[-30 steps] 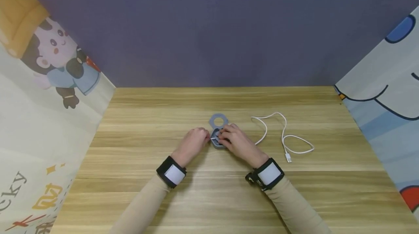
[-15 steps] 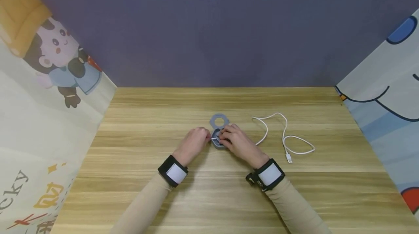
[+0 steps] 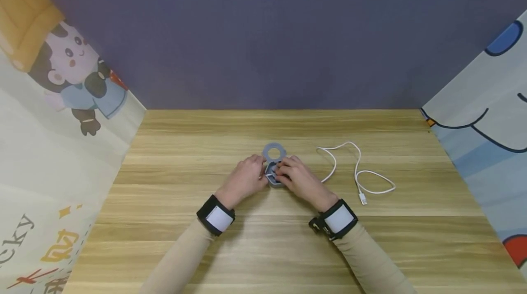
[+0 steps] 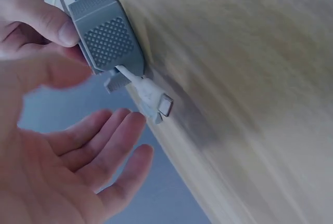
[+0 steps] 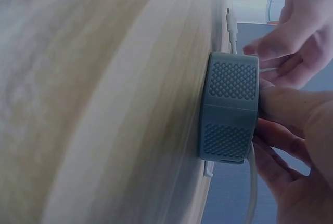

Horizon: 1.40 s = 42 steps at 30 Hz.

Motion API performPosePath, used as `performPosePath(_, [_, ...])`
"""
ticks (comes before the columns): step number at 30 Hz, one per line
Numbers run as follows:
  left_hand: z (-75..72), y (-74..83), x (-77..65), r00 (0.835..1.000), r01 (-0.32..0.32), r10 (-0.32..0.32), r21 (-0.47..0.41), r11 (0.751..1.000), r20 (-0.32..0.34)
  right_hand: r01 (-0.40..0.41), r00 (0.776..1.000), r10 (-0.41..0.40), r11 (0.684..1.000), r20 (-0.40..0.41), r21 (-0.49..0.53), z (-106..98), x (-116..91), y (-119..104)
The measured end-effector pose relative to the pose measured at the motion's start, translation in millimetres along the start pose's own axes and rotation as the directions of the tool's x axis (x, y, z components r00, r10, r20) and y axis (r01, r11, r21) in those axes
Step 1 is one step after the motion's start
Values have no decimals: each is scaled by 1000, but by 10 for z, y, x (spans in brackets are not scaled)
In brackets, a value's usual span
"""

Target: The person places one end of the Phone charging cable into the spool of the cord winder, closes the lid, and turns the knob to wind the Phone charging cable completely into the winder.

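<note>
A blue-grey cable winder case (image 3: 270,183) with studded sides (image 4: 109,42) stands on the table, its ring-shaped lid (image 3: 266,153) folded back behind it. My right hand (image 3: 304,182) grips the case, its fingers reaching inside and partly hidden. From a notch in the case's left side juts the short end of a white charging cable, tipped by a small metal connector (image 4: 151,95). My left hand (image 3: 245,179) is beside that end, fingers spread and apart from the connector in the left wrist view. Its thumb (image 5: 276,47) is near the case rim.
The rest of the white cable (image 3: 335,163) runs out to the right of the case in a loose loop. Its USB plug (image 3: 362,199) lies on the wooden table (image 3: 263,248). A dark panel (image 3: 263,38) rises behind, with printed cloths at both sides.
My left hand has let go of the cable's short end at the case's left side; its fingers have spread and shifted slightly up. The right hand stays at the case.
</note>
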<state>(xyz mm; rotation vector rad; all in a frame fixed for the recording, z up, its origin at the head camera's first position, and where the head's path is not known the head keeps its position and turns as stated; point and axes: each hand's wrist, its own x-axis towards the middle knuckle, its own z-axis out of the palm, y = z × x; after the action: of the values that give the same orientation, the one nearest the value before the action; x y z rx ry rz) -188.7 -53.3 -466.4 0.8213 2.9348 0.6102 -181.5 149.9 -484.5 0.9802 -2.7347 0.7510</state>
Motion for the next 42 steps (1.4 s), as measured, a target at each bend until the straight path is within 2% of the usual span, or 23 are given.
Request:
performPosePath(5, [-13,58,-6,994,29,-31,14,999,104,-6,1000,6,1000,10,5,-2,-7,-4])
performPosePath(9, [17,75,11,990,36,-39,28,999,133,-15,1000,14,1000,24,9,-2,-9,-5])
performPosePath(16, [21,110,39,990,38,-40,18,999,132,-34,999,34,999,39,4,2,-16,1])
performPosePath(32, [56,102,54,991,38,-46,58,998,130,-30,999,29,1000,44,7,-4,0,-9])
performPosePath(42, [47,128,57,997,-30,20,129,991,79,-21,999,20,1000,37,22,-16,-13,14])
